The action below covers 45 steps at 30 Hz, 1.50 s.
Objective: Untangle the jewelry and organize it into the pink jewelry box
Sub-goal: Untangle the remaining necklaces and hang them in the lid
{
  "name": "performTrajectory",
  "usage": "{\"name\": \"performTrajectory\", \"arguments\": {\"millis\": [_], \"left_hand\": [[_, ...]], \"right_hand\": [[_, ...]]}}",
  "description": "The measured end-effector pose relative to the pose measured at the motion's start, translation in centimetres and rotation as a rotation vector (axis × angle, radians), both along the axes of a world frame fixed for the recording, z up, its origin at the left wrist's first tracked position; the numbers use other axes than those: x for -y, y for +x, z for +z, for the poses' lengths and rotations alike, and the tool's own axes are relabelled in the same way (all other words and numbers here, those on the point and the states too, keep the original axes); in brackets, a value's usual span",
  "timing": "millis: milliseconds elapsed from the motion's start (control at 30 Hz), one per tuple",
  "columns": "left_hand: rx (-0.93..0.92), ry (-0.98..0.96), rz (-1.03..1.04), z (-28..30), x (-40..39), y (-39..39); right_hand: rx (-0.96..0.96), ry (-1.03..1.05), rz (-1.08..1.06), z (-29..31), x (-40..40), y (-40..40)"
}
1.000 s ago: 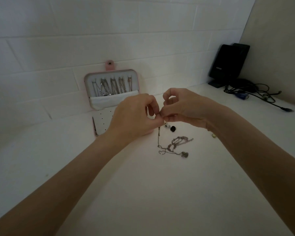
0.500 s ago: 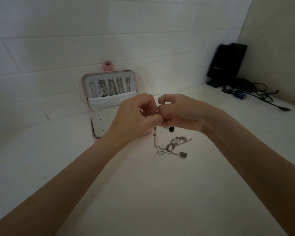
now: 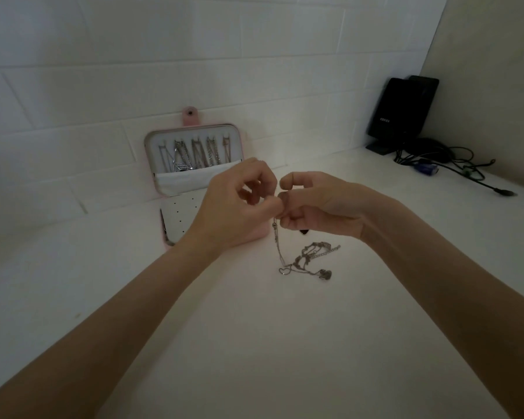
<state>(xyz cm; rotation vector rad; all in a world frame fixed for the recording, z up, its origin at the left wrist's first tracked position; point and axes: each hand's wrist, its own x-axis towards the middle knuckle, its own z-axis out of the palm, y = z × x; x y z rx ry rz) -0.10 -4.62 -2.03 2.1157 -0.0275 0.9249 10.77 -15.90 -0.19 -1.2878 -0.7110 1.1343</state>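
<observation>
White counter [image 3: 254, 343]: both hands, left [image 3: 233, 207] and right [image 3: 318, 204], pinch chain [image 3: 277, 240]; box [image 3: 194, 158] at 11 o'clock partly hidden

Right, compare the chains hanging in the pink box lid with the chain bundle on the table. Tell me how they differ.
The chains in the lid hang sorted, side by side; the tangled bundle is knotted in a heap. The lid chains are stowed in the pink jewelry box; the bundle lies loose on the table, one strand lifted and pinched by the left hand and right hand. Both look like silver-toned metal.
</observation>
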Motion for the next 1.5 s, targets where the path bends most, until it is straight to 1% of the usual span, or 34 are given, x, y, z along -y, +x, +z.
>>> {"name": "performTrajectory", "arguments": {"millis": [67,133,200,267,400,467,533,633,733,800,933,1033,1167,1233,1267,1333,1400,1433,1500], "left_hand": [[-0.054,-0.206,-0.046,-0.1,0.0,-0.1],[-0.073,-0.418,-0.134,0.0,-0.1,-0.3],[-0.098,-0.623,-0.232,0.3,-0.2,-0.5],[-0.138,-0.741,-0.280,0.6,-0.5,-0.5],[-0.203,-0.802,-0.264,1.0,-0.4,-0.3],[-0.232,-0.812,-0.236,1.1,-0.5,-0.3],[-0.265,-0.803,-0.219,1.2,-0.6,-0.4],[-0.336,-0.768,-0.179,1.1,-0.9,-0.4],[-0.420,-0.722,-0.149,1.3,-1.1,-0.4],[-0.441,-0.711,-0.126,1.3,-1.1,-0.3],[-0.448,-0.696,-0.127,1.2,-1.1,-0.2],[-0.446,-0.766,-0.152,1.4,-1.0,-0.1],[-0.410,-0.777,-0.125,1.4,-0.9,0.0],[-0.344,-0.747,-0.103,1.5,-1.0,0.0],[-0.300,-0.712,-0.094,1.6,-1.1,0.0],[-0.222,-0.621,-0.071,2.0,-1.2,-0.1],[-0.175,-0.553,-0.058,2.3,-1.1,-0.1],[-0.160,-0.534,-0.062,2.5,-1.1,-0.1],[-0.149,-0.507,-0.074,2.5,-1.0,-0.1]], "right_hand": [[0.083,0.051,-0.064,0.1,0.2,0.1],[0.201,0.149,-0.133,0.4,0.3,0.1],[0.363,0.259,-0.207,0.9,0.5,-0.2],[0.560,0.347,-0.263,1.6,0.4,-0.7],[0.978,0.448,-0.231,2.3,-0.3,-1.6],[1.205,0.460,-0.235,2.4,-0.5,-1.8],[1.386,0.458,-0.237,2.4,-0.6,-1.9],[1.555,0.425,-0.173,2.3,-0.8,-2.1],[1.650,0.385,-0.088,2.2,-0.7,-2.4],[1.690,0.391,-0.052,2.1,-0.6,-2.7],[1.692,0.389,-0.065,1.8,-0.9,-2.6],[1.674,0.394,-0.102,1.2,-0.9,-2.4],[1.552,0.421,-0.224,1.1,-0.7,-2.2],[1.423,0.396,-0.292,1.2,-0.5,-1.9],[1.324,0.354,-0.312,1.3,-0.3,-1.8],[1.069,0.239,-0.278,1.6,0.1,-1.6],[0.850,0.201,-0.230,1.6,0.3,-1.7],[0.778,0.212,-0.232,1.5,0.3,-1.8],[0.704,0.236,-0.246,1.4,0.1,-1.8]]}}
